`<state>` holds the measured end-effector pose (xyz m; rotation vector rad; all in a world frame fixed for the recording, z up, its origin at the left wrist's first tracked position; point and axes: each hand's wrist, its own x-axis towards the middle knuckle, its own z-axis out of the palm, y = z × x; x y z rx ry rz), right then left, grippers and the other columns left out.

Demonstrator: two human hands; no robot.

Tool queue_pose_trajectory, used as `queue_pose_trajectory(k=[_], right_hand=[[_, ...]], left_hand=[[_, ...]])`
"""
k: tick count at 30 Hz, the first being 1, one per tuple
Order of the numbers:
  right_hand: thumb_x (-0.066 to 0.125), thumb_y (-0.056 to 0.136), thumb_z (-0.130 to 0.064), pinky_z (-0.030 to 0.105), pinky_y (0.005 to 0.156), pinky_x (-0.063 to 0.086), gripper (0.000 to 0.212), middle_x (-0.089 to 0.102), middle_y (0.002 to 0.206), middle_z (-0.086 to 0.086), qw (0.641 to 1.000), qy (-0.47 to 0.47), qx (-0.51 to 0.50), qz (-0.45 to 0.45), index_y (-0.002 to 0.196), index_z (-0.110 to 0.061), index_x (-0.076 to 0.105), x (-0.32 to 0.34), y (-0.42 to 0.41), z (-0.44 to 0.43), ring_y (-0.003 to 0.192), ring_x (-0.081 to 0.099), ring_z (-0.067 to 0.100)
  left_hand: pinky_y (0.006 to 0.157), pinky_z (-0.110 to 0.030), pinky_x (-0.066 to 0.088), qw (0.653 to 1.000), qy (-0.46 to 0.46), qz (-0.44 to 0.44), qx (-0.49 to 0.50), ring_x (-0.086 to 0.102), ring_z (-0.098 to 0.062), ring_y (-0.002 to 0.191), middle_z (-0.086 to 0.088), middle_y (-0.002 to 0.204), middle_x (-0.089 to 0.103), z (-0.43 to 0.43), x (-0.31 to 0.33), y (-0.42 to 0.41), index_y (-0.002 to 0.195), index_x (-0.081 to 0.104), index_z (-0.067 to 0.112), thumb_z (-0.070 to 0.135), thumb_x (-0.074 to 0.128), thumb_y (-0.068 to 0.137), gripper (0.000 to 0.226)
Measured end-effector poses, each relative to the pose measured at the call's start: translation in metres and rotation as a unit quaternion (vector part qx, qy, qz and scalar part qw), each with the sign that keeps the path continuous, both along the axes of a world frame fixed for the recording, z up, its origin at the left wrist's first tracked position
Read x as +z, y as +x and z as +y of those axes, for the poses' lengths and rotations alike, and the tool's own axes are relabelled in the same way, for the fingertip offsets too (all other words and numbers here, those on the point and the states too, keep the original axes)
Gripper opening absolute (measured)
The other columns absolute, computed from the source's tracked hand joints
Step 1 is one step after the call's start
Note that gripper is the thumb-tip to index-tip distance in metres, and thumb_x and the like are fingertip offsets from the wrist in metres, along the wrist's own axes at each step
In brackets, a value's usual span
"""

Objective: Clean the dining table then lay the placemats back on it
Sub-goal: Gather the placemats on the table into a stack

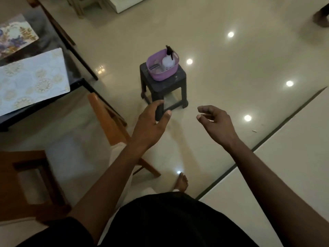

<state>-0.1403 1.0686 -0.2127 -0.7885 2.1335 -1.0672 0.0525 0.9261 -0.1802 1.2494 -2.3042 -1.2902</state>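
Note:
The dark dining table (pixel 78 82) fills the left edge. On it lie a pale blue placemat with gold motifs (pixel 33 79) and, further back, a floral placemat (pixel 16 34). Out on the floor stands a dark plastic stool (pixel 163 84) carrying a purple basket (pixel 162 75). Inside it are a white spray bottle with a black trigger (pixel 168 62) and some folded items I cannot make out. My left hand (pixel 151 122) is held out in the air short of the stool, fingers curled apart; the stool's near leg shows between finger and thumb. My right hand (pixel 215 122) hovers beside it, loosely curled and empty.
A wooden chair with a white cushion (pixel 106 118) stands between me and the table. A second wooden chair (pixel 26 175) is at lower left. My bare foot (pixel 181 182) is on the glossy tiled floor. Another person's foot (pixel 321 16) shows at top right.

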Motion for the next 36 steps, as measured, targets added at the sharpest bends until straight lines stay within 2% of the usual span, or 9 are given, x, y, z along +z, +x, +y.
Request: queue_pose_trajectory(k=[3, 6, 12, 15, 18, 22, 28, 31, 36], right_hand=[[0.068, 0.098, -0.027, 0.012, 0.085, 0.048, 0.031, 0.072, 0.125, -0.016, 1.0, -0.008, -0.008, 0.002, 0.128, -0.025, 0.071, 0.008, -0.054, -0.009, 0.112, 0.067, 0.003], [0.068, 0.098, -0.028, 0.012, 0.084, 0.046, 0.031, 0.071, 0.126, -0.016, 1.0, -0.007, -0.003, 0.007, 0.128, -0.026, 0.07, 0.011, -0.1, -0.024, 0.113, 0.067, 0.004], [0.068, 0.098, -0.031, 0.017, 0.087, 0.048, 0.033, 0.069, 0.13, -0.017, 0.999, -0.008, 0.022, 0.029, 0.131, -0.028, 0.068, 0.016, -0.203, -0.082, 0.117, 0.066, 0.005], [0.069, 0.098, -0.032, 0.021, 0.09, 0.051, 0.033, 0.069, 0.13, -0.018, 0.999, -0.002, 0.037, 0.04, 0.131, -0.029, 0.068, 0.017, -0.26, -0.123, 0.117, 0.066, 0.003], [0.069, 0.098, -0.032, 0.021, 0.091, 0.051, 0.032, 0.069, 0.128, -0.019, 0.998, 0.018, 0.055, 0.036, 0.13, -0.03, 0.068, 0.021, -0.316, -0.173, 0.116, 0.066, 0.001], [0.069, 0.098, -0.032, 0.016, 0.087, 0.048, 0.031, 0.07, 0.127, -0.019, 0.994, 0.025, 0.099, 0.034, 0.129, -0.03, 0.069, 0.023, -0.377, -0.245, 0.117, 0.066, 0.001], [0.069, 0.099, -0.031, 0.017, 0.089, 0.049, 0.034, 0.07, 0.129, -0.017, 0.982, 0.003, 0.184, 0.032, 0.133, -0.029, 0.067, 0.021, -0.456, -0.366, 0.119, 0.066, 0.003], [0.069, 0.099, -0.031, 0.016, 0.087, 0.048, 0.035, 0.069, 0.131, -0.016, 0.97, -0.003, 0.241, 0.033, 0.133, -0.027, 0.067, 0.014, -0.498, -0.428, 0.119, 0.066, 0.005], [0.07, 0.099, -0.03, 0.018, 0.088, 0.048, 0.033, 0.069, 0.13, -0.016, 0.944, -0.002, 0.329, 0.013, 0.131, -0.027, 0.068, 0.012, -0.564, -0.531, 0.119, 0.066, 0.005]], left_hand=[[0.098, -0.019, 0.036, 1.0, 0.001, 0.021, -0.006, 0.043, 0.001, 0.129, 0.001, 0.154, 0.053, -0.013, -0.001, -0.052, 0.153, 0.048, 0.022, 0.045, 0.056, 0.106, 0.053], [0.101, -0.022, 0.039, 0.999, 0.0, 0.033, 0.005, 0.045, -0.001, 0.13, 0.0, 0.154, 0.054, -0.033, -0.009, -0.095, 0.153, 0.048, 0.022, 0.044, 0.056, 0.106, 0.052], [0.114, -0.044, 0.048, 0.998, 0.02, 0.051, 0.026, 0.051, -0.014, 0.139, 0.003, 0.152, 0.055, -0.093, -0.023, -0.189, 0.151, 0.049, 0.025, 0.05, 0.055, 0.104, 0.053], [0.11, -0.036, 0.049, 0.996, 0.02, 0.065, 0.055, 0.052, -0.015, 0.136, 0.001, 0.152, 0.053, -0.134, -0.029, -0.238, 0.15, 0.051, 0.024, 0.044, 0.057, 0.106, 0.049], [0.094, -0.024, 0.048, 0.993, 0.039, 0.053, 0.098, 0.054, -0.014, 0.128, -0.001, 0.15, 0.055, -0.183, -0.028, -0.288, 0.149, 0.051, 0.025, 0.044, 0.056, 0.106, 0.048], [0.111, -0.043, 0.049, 0.988, 0.043, 0.067, 0.132, 0.053, -0.016, 0.135, 0.005, 0.15, 0.056, -0.243, -0.023, -0.341, 0.149, 0.05, 0.03, 0.051, 0.056, 0.103, 0.051], [0.1, -0.025, 0.038, 0.978, 0.022, 0.063, 0.197, 0.047, -0.002, 0.126, 0.007, 0.159, 0.049, -0.321, -0.013, -0.409, 0.153, 0.048, 0.028, 0.05, 0.055, 0.105, 0.053], [0.111, -0.031, 0.04, 0.97, 0.012, 0.059, 0.237, 0.047, -0.013, 0.144, 0.005, 0.16, 0.049, -0.358, -0.018, -0.439, 0.153, 0.048, 0.026, 0.049, 0.055, 0.105, 0.053], [0.116, -0.035, 0.038, 0.939, 0.0, 0.036, 0.342, 0.044, -0.015, 0.148, 0.006, 0.16, 0.049, -0.409, -0.016, -0.488, 0.153, 0.048, 0.026, 0.052, 0.054, 0.105, 0.055]])
